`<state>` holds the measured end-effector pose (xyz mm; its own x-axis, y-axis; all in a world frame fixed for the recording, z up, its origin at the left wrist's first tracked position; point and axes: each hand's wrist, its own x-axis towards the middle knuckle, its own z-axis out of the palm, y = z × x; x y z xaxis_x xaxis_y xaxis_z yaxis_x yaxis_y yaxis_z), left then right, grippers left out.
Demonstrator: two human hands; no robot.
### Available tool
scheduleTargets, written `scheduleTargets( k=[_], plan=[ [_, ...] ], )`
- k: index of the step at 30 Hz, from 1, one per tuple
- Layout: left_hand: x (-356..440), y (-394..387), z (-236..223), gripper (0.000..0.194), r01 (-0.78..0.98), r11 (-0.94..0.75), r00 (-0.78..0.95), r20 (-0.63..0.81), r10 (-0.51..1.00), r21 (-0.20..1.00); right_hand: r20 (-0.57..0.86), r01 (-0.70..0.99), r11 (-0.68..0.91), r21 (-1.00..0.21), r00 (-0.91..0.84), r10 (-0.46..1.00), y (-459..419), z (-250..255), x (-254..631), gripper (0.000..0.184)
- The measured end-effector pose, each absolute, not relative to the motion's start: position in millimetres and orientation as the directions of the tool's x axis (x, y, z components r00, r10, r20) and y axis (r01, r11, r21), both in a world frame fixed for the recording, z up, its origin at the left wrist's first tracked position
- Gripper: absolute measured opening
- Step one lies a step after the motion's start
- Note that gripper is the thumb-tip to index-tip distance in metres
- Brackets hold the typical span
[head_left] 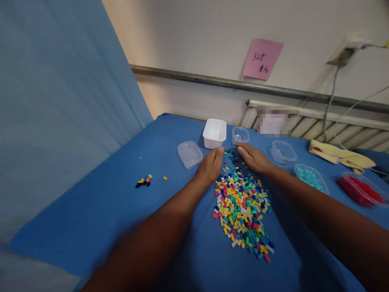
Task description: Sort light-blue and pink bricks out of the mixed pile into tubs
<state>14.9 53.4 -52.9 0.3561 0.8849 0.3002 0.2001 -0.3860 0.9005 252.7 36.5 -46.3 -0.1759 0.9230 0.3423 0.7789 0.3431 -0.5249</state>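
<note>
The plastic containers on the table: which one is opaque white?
The square white tub just beyond the left hand; the other containers are clear plastic, two holding turquoise and red pieces.

A cream wall (212,36) runs behind the blue tabletop (100,211), with a grey pipe (188,77) along it and a pink note (262,59) stuck above. A pale blue curtain (57,101) hangs on the left. A radiator (322,125) sits under a wall socket (346,50) with cables.

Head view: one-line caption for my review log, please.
Left hand and right hand rest at the far end of a heap of small multicoloured plastic bricks on a blue cloth-covered table.
</note>
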Motion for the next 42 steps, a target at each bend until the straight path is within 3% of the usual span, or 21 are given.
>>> scheduleTargets(
  k=[6, 13, 18, 21, 24, 29, 37, 42],
  plan=[
    [14.7, 52.9, -47.7, 0.060, 0.215, -0.388, 0.330, 0.307, 0.893, 0.896, 0.298, 0.731, 0.452, -0.511, -0.343, 0.891, 69.8, -49.9, 231.5, 0.067],
    [14.0, 51.3, -45.9, 0.063, 0.224, -0.342, 0.308, 0.266, 0.913, 0.913, 0.240, 0.595, 0.580, -0.556, -0.554, 0.797, 11.4, -20.1, 217.2, 0.046],
    [16.6, 44.1, -39.1, 0.070, 0.311, -0.397, 0.418, 0.251, 0.873, 0.863, 0.264, 0.672, 0.478, -0.565, -0.402, 0.877, -6.1, -18.9, 247.3, 0.055],
    [18.6, 37.9, -35.8, 0.064, 0.417, -0.552, 0.587, 0.250, 0.770, 0.722, 0.239, 0.715, 0.440, -0.543, -0.371, 0.897, -2.8, -34.1, 256.0, 0.065],
    [17.7, 33.0, -35.2, 0.061, 0.397, -0.691, 0.738, 0.238, 0.632, 0.604, 0.197, 0.717, 0.457, -0.527, -0.420, 0.886, -14.1, -47.5, 254.4, 0.067],
    [11.6, 30.2, -33.5, 0.065, 0.384, -0.696, 0.787, 0.179, 0.590, 0.607, 0.157, 0.730, 0.446, -0.519, -0.431, 0.888, -59.8, -45.2, 254.2, 0.071],
    [8.8, 12.3, -16.7, 0.044, 0.223, -0.715, 0.881, 0.177, 0.438, 0.662, 0.131, 0.704, 0.473, -0.529, -0.483, 0.866, -123.6, -17.3, 247.0, 0.065],
    [-23.5, -24.7, 13.1, 0.050, 0.230, -0.795, 0.950, 0.048, 0.308, 0.561, 0.123, 0.699, 0.464, -0.544, -0.481, 0.868, -152.2, -16.2, 259.1, 0.065]
  ],
)
